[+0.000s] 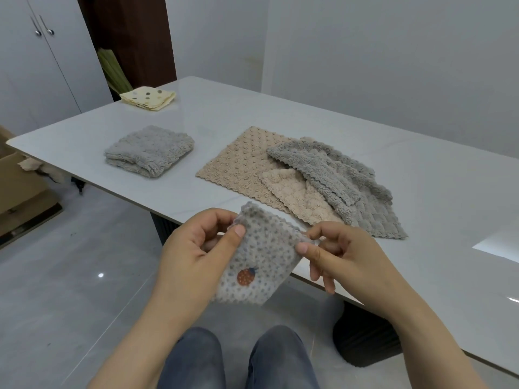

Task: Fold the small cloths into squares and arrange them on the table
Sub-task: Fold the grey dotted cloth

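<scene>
Left grip (193, 245) and right grip (334, 254) each pinch an upper corner of the dotted cloth (264, 259), held in air at the bench (427, 189) edge. Unfolded cloths (337, 175) lie beyond the right grip; open surface beyond the left.

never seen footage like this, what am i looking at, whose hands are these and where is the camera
No machine here: a person works with bare hands, and the one picture comes from a wide-angle camera worn on their head, looking forward and down, so their knees show at the bottom. The left hand and right hand pinch the upper corners of a dotted cloth with a small red patch, held in the air in front of the table. On the table lie a folded grey cloth, a folded yellow spotted cloth at the far corner, and a loose pile: a flat beige cloth, a smaller beige cloth on it, and a rumpled grey cloth over both.
</scene>
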{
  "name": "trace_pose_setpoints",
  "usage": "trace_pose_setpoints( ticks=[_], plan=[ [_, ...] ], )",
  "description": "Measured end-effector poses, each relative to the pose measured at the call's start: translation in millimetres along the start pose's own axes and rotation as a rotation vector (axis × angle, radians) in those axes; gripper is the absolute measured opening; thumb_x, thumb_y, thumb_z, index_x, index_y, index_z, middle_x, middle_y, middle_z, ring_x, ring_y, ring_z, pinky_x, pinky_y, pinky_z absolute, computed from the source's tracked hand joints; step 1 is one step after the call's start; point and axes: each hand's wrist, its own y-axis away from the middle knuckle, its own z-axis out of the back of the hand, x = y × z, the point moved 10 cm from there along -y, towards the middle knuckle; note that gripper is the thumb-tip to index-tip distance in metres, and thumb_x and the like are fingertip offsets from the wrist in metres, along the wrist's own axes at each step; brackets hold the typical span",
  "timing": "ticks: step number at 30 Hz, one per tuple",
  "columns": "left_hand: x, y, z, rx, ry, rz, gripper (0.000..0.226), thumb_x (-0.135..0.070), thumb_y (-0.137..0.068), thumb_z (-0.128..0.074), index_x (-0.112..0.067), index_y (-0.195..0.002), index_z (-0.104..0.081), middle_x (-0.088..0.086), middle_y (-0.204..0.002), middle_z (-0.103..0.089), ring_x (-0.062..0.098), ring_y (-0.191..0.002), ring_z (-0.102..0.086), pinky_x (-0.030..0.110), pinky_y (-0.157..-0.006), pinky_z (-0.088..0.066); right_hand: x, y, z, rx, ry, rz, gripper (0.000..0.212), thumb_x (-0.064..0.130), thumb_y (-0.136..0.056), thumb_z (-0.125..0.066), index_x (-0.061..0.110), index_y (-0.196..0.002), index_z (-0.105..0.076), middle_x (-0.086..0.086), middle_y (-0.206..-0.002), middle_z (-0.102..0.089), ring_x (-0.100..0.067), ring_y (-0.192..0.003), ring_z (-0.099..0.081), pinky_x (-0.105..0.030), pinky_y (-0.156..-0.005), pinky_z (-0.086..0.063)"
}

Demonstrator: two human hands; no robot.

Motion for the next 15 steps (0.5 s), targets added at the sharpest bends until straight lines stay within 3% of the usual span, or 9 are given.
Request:
trace_pose_setpoints(
  ticks=[3,6,9,13,15],
  plan=[
    [-3.3,-0.6,3.1,-0.018,-0.073,-0.053,0.022,-0.042,-0.078,-0.059,-0.023,-0.084,-0.066,0.003,-0.08,-0.07,0.028,-0.073,-0.066,0.049,-0.072,-0.055,-0.1,-0.2,12.5,-0.101,0.046,0.063,0.019,0.036,-0.083,-0.07,0.021,-0.072,-0.065,0.005,-0.055,-0.056,-0.01,-0.045,-0.046,-0.026,-0.052,-0.04],
    [-11.0,-0.1,2.6,-0.043,-0.218,-0.126,0.018,-0.041,-0.083,-0.052,-0.025,-0.086,-0.061,0.003,-0.077,-0.066,0.03,-0.065,-0.058,0.038,-0.063,-0.05,4.6,1.6,21.3,-0.189,0.09,0.112,0.021,0.035,-0.08,-0.073,0.022,-0.068,-0.065,0.009,-0.067,-0.059,-0.007,-0.058,-0.05,-0.019,-0.057,-0.04],
    [-14.6,-0.7,0.8,-0.067,-0.316,-0.159,0.015,-0.038,-0.086,-0.049,-0.026,-0.087,-0.057,0.002,-0.076,-0.064,0.024,-0.062,-0.056,0.033,-0.059,-0.046,2.1,2.1,21.6,-0.19,-0.03,0.099,0.022,0.035,-0.081,-0.073,0.019,-0.068,-0.064,0.0,-0.077,-0.069,-0.02,-0.069,-0.062,-0.034,-0.067,-0.049],
    [-12.3,-0.8,-3.6,-0.085,-0.279,-0.151,0.022,-0.047,-0.085,-0.046,-0.029,-0.091,-0.056,0.007,-0.073,-0.063,0.028,-0.064,-0.059,0.045,-0.063,-0.05,-2.4,4.3,18.3,-0.212,-0.268,0.085,0.031,0.041,-0.079,-0.073,0.013,-0.08,-0.061,-0.026,-0.071,-0.064,-0.023,-0.067,-0.06,-0.05,-0.074,-0.053],
    [-13.8,0.0,-7.1,-0.086,-0.241,-0.147,0.02,-0.048,-0.085,-0.046,-0.032,-0.092,-0.056,0.01,-0.073,-0.064,0.032,-0.065,-0.06,0.049,-0.062,-0.051,-9.6,5.6,14.9,-0.226,-0.4,0.04,0.032,0.035,-0.081,-0.071,0.01,-0.095,-0.057,-0.016,-0.069,-0.07,-0.016,-0.07,-0.067,-0.035,-0.073,-0.058]
  ],
)
